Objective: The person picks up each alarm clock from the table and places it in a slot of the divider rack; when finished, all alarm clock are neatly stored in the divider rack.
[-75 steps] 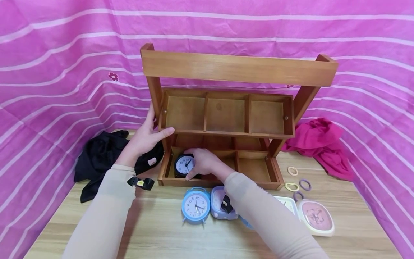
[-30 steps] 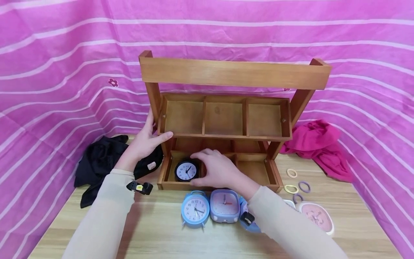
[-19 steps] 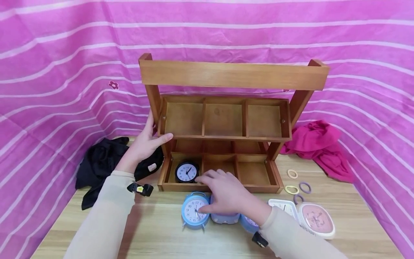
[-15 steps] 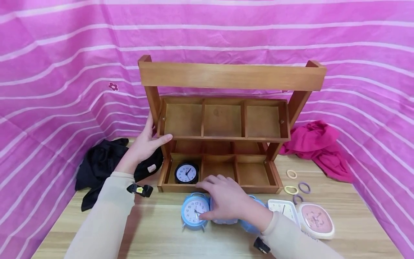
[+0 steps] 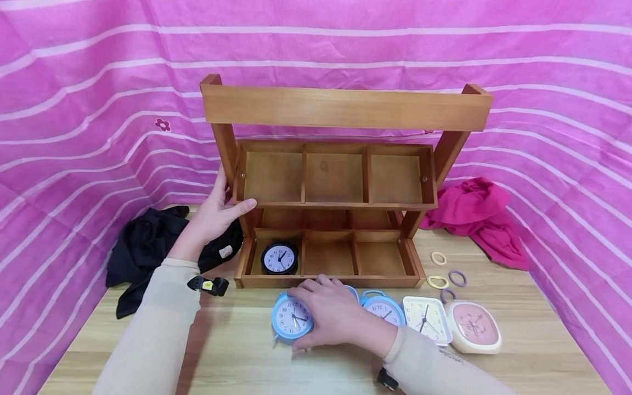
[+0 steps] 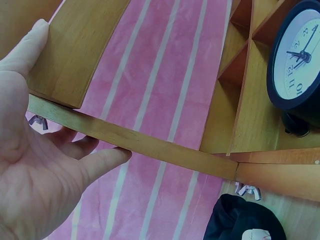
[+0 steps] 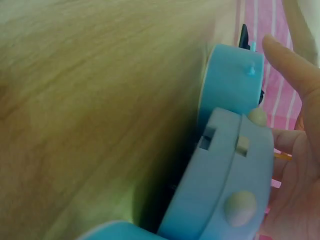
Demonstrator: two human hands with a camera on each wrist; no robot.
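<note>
My left hand (image 5: pixel 214 214) grips the left side of a two-tier wooden rack (image 5: pixel 340 107). Its thumb lies on the front of the upper tray and its fingers press along the side post, as the left wrist view shows. My right hand (image 5: pixel 336 312) hovers with spread fingers over a purple clock, mostly hidden beneath it. The fingertips reach the right edge of a light blue twin-legged alarm clock (image 5: pixel 292 317). In the right wrist view the thumb (image 7: pixel 287 62) stands apart from the blue clock (image 7: pixel 232 80). A round black clock (image 5: pixel 279 258) sits in the lower left compartment.
Right of the hand lie another blue alarm clock (image 5: pixel 385 308), a white square clock (image 5: pixel 428 319) and a pink-faced clock (image 5: pixel 475 326). Several hair ties (image 5: pixel 438 282) lie behind them. A black cloth (image 5: pixel 148 247) is at left, a magenta cloth (image 5: pixel 476 219) at right.
My right hand has let go of the black clock in the lower left compartment and come toward me, over the purple clock to the blue one. My left hand stays on the rack.
</note>
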